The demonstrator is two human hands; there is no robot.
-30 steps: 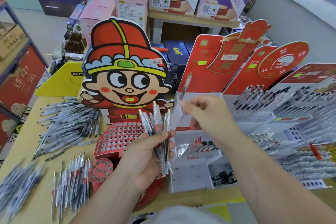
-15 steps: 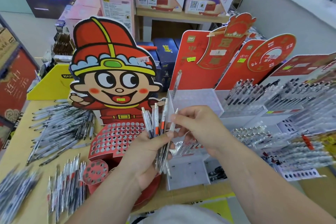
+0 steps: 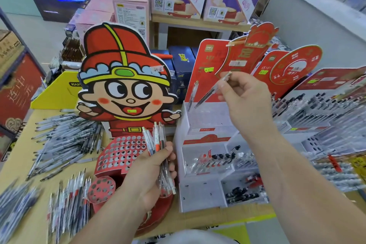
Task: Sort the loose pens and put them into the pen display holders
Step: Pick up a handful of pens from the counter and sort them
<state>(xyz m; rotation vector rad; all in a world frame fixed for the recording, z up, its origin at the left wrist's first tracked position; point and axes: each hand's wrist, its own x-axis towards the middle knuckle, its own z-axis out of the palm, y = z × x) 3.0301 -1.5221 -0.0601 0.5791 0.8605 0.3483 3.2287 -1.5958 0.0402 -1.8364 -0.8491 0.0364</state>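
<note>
My left hand (image 3: 150,176) grips a bunch of clear pens (image 3: 158,144), held upright in front of the red perforated holder (image 3: 118,154) under the cartoon cutout. My right hand (image 3: 243,97) pinches a single clear pen (image 3: 210,93), tilted with its tip down over the top tier of the white tiered pen display (image 3: 200,194). One pen (image 3: 193,95) stands in that top tier. Lower tiers hold several pens with red and black caps (image 3: 213,159). Loose pens lie in piles (image 3: 65,140) on the wooden table to the left.
A big cartoon cutout (image 3: 124,85) stands behind the red holder. More filled pen displays (image 3: 320,117) with red backboards crowd the right. A yellow box (image 3: 57,93) sits at the back left. Further pen piles (image 3: 67,200) lie near the table's front left edge.
My right hand pulled one pen out of the bunch in my left hand and rose up and right with it over the white display's top tier. The left hand stayed put.
</note>
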